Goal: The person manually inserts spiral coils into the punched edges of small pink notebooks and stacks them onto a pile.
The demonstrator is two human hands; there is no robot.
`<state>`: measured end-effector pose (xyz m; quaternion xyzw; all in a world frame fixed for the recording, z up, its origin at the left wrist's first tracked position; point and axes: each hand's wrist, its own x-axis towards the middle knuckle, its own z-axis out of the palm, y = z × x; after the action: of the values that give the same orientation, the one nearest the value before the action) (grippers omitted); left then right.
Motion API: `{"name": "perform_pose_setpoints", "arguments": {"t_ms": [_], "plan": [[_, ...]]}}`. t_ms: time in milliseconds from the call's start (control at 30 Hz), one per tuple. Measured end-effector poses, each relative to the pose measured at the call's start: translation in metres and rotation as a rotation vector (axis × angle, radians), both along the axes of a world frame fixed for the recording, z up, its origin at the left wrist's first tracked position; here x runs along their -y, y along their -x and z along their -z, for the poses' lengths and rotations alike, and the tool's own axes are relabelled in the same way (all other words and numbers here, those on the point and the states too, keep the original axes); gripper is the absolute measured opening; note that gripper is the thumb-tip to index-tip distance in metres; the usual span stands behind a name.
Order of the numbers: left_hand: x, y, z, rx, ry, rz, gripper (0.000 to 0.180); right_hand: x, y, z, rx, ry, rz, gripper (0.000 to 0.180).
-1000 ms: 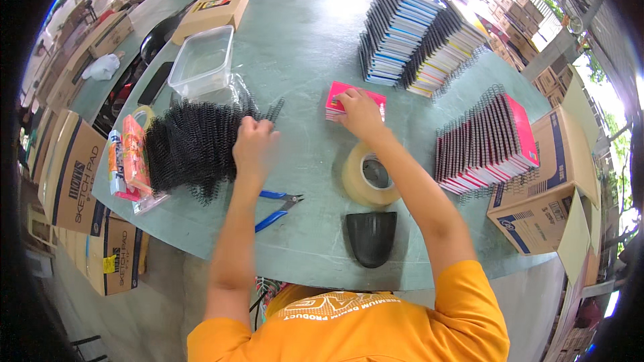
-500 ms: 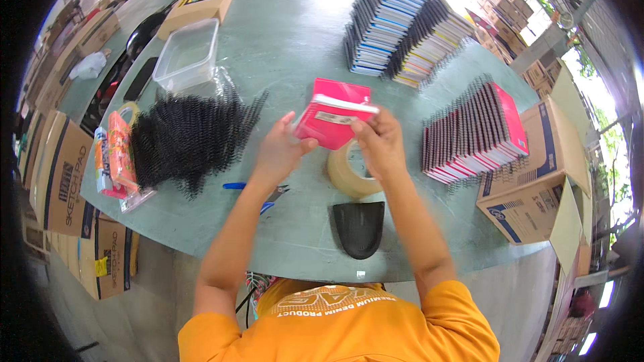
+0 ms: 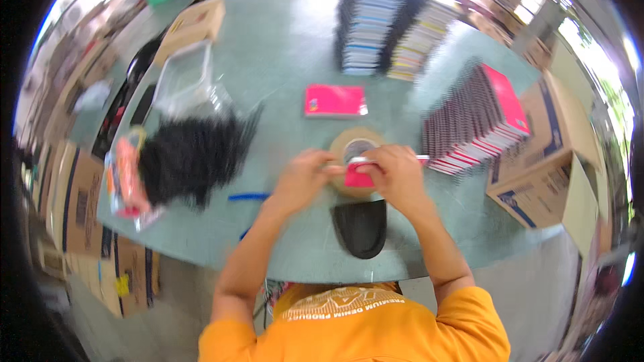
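Over the roll of tan tape point(image 3: 341, 146), on the near half of the green table point(image 3: 282, 53), the person holds up a small pink booklet point(image 3: 358, 175). It lies crosswise, its long axis running left to right, and the white page edge turns upward, one end poking out past the knuckles on the right. From where I stand its cover looks plain bright pink, with the pages a thin pale strip; motion blurs the rest.

The right hand point(image 3: 397, 173) has thumb and fingers clamped on the booklet, covering much of it. The left hand point(image 3: 308, 175) is at its left end, fingers bunched and tips pointing at it; I cannot tell whether they grip it.

Just beyond the tape lies a flat pink pad point(image 3: 334, 100), also crosswise. Black spiral coils point(image 3: 194, 161) heap to the left, and coil-bound pink notebooks point(image 3: 479, 121) stand to the right.
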<state>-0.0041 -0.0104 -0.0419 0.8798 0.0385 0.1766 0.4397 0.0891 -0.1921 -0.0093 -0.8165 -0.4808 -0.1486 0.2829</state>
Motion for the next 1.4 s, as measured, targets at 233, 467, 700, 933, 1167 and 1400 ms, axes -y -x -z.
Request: {"name": "perform_pose_setpoints", "arguments": {"t_ms": [233,467,700,933,1167,1400], "plan": [[-0.122,0.014,0.062,-0.138,-0.615,-0.638,0.034,-0.027,-0.007,0.008,0.037,0.079,0.029,0.018],[-0.098,-0.005,0.036,-0.342,-0.645,-0.577,0.026,-0.018,-0.007,0.001,0.068,-0.091,-0.008,0.017],[-0.112,-0.023,0.052,-0.08,-0.74,-0.594,0.026,-0.024,-0.001,0.006,0.099,-0.086,0.016,0.014],[-0.12,-0.051,0.03,-0.246,-0.686,-0.435,0.025,-0.013,-0.016,0.005,0.066,-0.206,-0.012,0.013],[-0.123,-0.024,0.007,-0.006,-0.118,-0.331,0.029,-0.031,-0.006,-0.007,0.024,-0.045,-0.025,0.017],[-0.009,0.011,-0.035,-0.05,0.025,-0.202,0.02,-0.03,-0.017,0.0,-0.079,0.058,0.017,0.012]]}}
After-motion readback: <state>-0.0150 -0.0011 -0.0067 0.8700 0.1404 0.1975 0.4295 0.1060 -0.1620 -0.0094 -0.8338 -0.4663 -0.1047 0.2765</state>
